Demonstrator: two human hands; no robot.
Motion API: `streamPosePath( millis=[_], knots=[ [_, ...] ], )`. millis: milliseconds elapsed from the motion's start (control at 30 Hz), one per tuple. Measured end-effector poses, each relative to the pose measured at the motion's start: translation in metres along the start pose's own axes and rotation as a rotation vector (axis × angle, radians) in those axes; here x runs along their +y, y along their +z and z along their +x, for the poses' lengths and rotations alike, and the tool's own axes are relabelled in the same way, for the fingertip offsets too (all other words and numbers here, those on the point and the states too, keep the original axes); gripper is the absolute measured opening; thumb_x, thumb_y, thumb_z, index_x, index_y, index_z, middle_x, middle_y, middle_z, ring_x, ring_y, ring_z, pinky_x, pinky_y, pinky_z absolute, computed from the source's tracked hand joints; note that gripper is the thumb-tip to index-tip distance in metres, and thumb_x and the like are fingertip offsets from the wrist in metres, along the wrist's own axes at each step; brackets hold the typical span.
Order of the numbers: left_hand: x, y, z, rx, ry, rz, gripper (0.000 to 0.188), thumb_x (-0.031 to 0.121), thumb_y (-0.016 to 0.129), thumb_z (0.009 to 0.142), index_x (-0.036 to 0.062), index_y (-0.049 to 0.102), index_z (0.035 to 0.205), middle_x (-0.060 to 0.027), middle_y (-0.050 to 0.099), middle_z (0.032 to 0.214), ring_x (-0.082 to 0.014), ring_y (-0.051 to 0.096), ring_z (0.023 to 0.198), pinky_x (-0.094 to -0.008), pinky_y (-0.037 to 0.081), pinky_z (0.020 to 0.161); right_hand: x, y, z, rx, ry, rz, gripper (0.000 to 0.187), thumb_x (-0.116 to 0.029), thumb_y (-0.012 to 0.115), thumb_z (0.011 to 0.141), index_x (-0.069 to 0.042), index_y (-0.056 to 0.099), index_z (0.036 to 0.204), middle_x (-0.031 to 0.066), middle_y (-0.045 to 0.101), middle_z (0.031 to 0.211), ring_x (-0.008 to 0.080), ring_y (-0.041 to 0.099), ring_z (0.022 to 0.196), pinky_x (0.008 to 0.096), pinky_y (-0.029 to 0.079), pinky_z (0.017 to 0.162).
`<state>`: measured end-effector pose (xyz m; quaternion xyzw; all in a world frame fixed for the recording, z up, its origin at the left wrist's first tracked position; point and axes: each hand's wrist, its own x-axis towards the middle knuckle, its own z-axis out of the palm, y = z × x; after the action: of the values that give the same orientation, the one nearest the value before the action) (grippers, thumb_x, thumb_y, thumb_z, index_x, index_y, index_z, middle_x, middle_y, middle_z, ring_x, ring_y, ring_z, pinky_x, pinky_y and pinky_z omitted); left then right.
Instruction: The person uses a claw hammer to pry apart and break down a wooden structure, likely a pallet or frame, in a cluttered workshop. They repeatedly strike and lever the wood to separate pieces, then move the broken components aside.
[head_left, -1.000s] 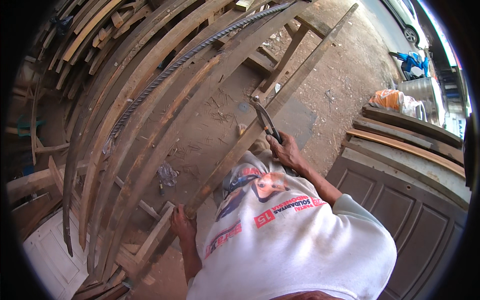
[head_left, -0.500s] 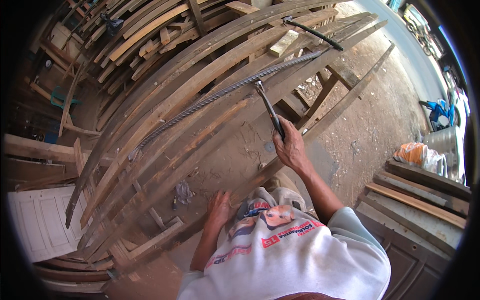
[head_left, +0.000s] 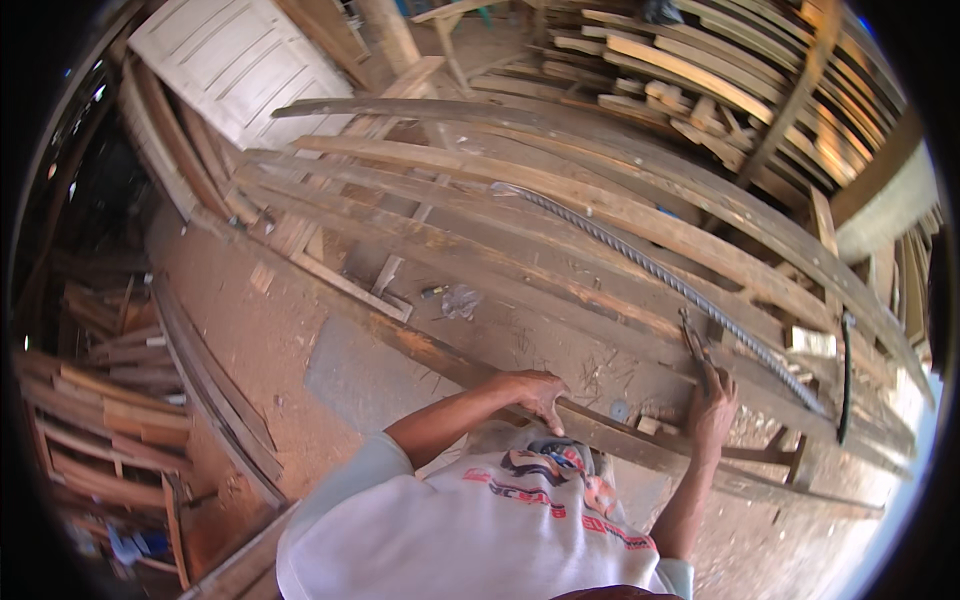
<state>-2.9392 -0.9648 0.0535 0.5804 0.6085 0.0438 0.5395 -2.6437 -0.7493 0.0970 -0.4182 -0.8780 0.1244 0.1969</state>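
At low centre, the left hand (head_left: 535, 392) curls around the near plank (head_left: 420, 345), whose length slants from upper left to lower right. Right of centre, the right hand (head_left: 713, 405) has its fingers wrapped around the pincers (head_left: 695, 342); their long axis points up and slightly left, toward the ribbed bar (head_left: 650, 263) beyond.

We see dark pincers (head_left: 697, 346), a brown plank (head_left: 455, 367) streaked orange-brown, and a grey, rib-patterned reinforcing bar (head_left: 655, 268). We note red and dark-blue print on the white T-shirt (head_left: 430, 530).
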Motion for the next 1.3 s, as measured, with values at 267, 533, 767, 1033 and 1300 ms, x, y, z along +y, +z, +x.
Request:
streamPosePath(
  millis=[267,533,767,1033,1300],
  knots=[
    [0.022,0.005,-0.002,0.284,-0.051,0.165,0.081,0.078,0.070,0.080,0.0026,0.075,0.108,-0.0242,0.075,0.104,-0.0441,0.071,0.102,-0.0543,0.055,0.086,0.022,-0.002,0.000,-0.055,-0.133,-0.021,0.041,-0.010,0.065,0.094,-0.006,0.068,0.135,0.0210,0.062,0.132,0.0420,0.057,0.119,0.0509,0.047,0.101],
    [0.023,0.007,-0.007,0.346,-0.108,0.136,0.081,0.080,0.062,0.086,0.0029,0.074,0.108,-0.0239,0.074,0.104,-0.0450,0.070,0.102,-0.0546,0.055,0.090,0.044,0.033,-0.020,0.073,-0.112,-0.068,0.041,-0.012,0.071,0.093,-0.008,0.071,0.133,0.0239,0.062,0.134,0.0449,0.057,0.121,0.0545,0.048,0.102],
    [0.018,0.009,0.003,0.368,-0.164,0.051,0.075,0.074,0.067,0.085,0.0080,0.074,0.119,-0.0254,0.075,0.106,-0.0444,0.071,0.101,-0.0523,0.055,0.091,0.030,0.004,0.006,-0.017,-0.185,0.116,0.040,-0.003,0.070,0.091,-0.005,0.069,0.131,0.0206,0.065,0.126,0.0428,0.060,0.114,0.0519,0.050,0.099],
    [0.026,-0.006,0.017,0.324,-0.164,0.149,0.071,0.073,0.069,0.085,0.0051,0.073,0.106,-0.0221,0.076,0.097,-0.0415,0.074,0.094,-0.0503,0.057,0.086,0.034,0.004,0.038,0.069,-0.173,0.106,0.046,0.001,0.073,0.088,-0.008,0.067,0.133,0.0151,0.063,0.134,0.0394,0.059,0.118,0.0483,0.050,0.102],
    [0.017,-0.019,0.046,0.627,0.301,0.002,0.033,0.033,0.088,0.082,0.0070,0.071,0.094,-0.0129,0.076,0.088,-0.0325,0.075,0.080,-0.0432,0.060,0.072,0.031,0.048,0.047,0.081,0.104,0.156,0.055,-0.021,0.078,0.093,-0.010,0.060,0.144,0.0211,0.060,0.141,0.0431,0.060,0.126,0.0497,0.051,0.106]
  ],
)
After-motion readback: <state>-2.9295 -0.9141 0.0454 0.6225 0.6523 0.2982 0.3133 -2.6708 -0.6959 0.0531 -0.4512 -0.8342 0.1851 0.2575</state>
